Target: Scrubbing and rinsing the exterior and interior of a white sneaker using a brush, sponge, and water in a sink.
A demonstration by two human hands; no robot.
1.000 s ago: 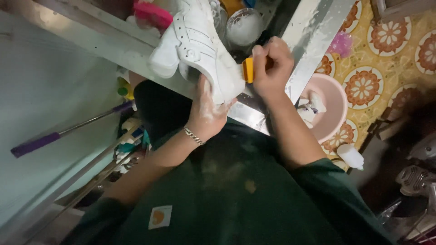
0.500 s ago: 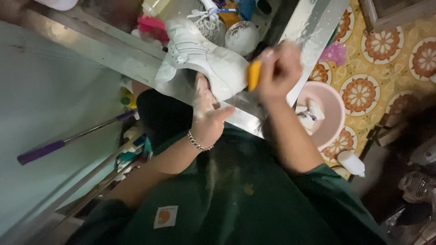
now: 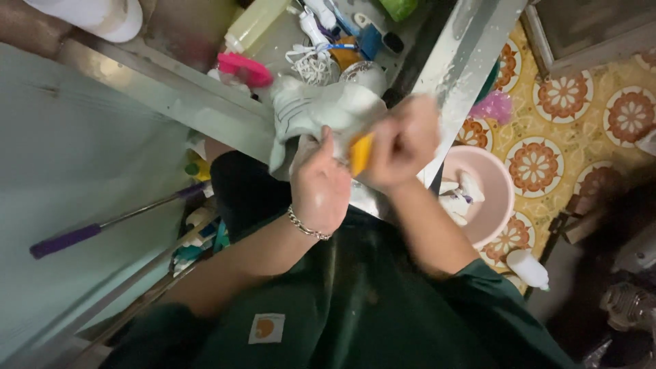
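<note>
The left hand (image 3: 320, 186) is gripping a white sneaker (image 3: 321, 113) from below, fingers wrapped tight round it, prob. to keep it steady over the metal sink edge (image 3: 205, 113) w/ the dirty side facing the brush. The right hand (image 3: 403, 140) is closing in a fist round a small yellow brush (image 3: 360, 153), pressing it vs. the shoe; it's blurred. Both forearms are angling up from the green shirt (image 3: 355, 301), wrists nearly touching, a bracelet (image 3: 307, 229) sitting on the left one. A pink basin (image 3: 502, 188) w/ bits in it is sitting on the patterned floor (image 3: 581, 137), just beside the right forearm.
</note>
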